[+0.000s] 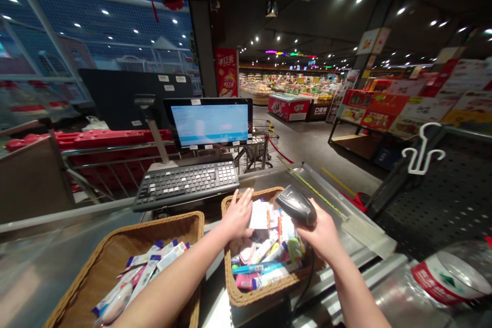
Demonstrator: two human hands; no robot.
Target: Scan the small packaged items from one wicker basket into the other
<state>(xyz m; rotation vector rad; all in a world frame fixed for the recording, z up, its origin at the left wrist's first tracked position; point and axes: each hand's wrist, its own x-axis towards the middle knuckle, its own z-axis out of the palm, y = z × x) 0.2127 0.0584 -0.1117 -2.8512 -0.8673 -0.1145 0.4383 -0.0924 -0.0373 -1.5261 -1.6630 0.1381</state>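
1. While a dark scanner (295, 206) was gripped by the right hand (323, 231), a white packet (260, 214) was bordered closely on its left by the left hand (238, 217).
2. On the right, the fingers were clamped around the scanner, which was held over the far right part of a small basket (265, 297); a cable (309, 279) was seen below the hand.
3. On the left, the fingers were stretched forward over the basket's left rim, with the thumb set lower; whether the white packet was pinched between them could not be told.
4. The white packet was located inside the small basket's outline, toward its far end, above a heap of mixed packages (265, 269).
5. To the left, a large basket (98, 246) was placed near the small one, and slim packages (148, 269) were piled in it, partly covered by the left forearm.
6. Beyond the baskets, a keyboard (188, 182) was laid at a slant on the metal counter (26, 253), and a lit screen (211, 122) was mounted behind it.
7. At the lower right, a clear bottle (438, 277) with a red and white label was shown, and white hooks (422, 156) were hung above it on a dark panel (457, 184).
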